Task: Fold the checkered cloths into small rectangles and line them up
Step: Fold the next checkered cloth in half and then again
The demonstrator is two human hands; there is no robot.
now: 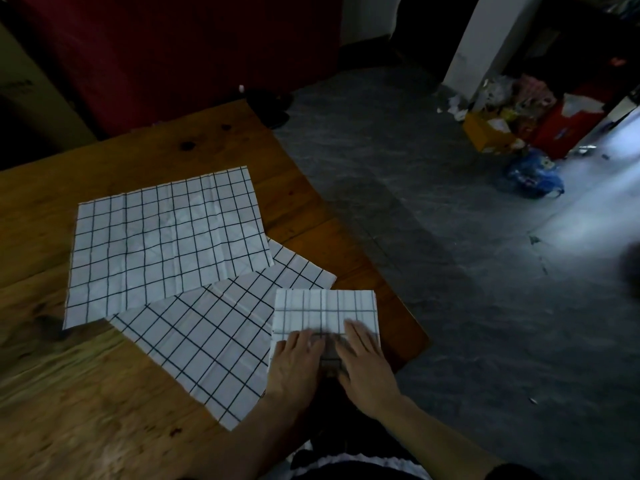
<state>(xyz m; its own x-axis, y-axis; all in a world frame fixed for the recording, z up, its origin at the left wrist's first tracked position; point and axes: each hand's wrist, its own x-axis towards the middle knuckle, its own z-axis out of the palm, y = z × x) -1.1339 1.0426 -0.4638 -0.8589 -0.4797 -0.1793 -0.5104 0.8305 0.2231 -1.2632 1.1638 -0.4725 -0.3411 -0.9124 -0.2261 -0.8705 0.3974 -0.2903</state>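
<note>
folded cloth at counter right edge | my left hand and right hand flat, fingers spread, pressing it | light, limp, holds creases | pinch corners

A wooden surface is standing on a grey stone floor in a dim room. Daylight is spilling across the floor from the right. Boxes and bags are piling beside a white pillar.
</note>
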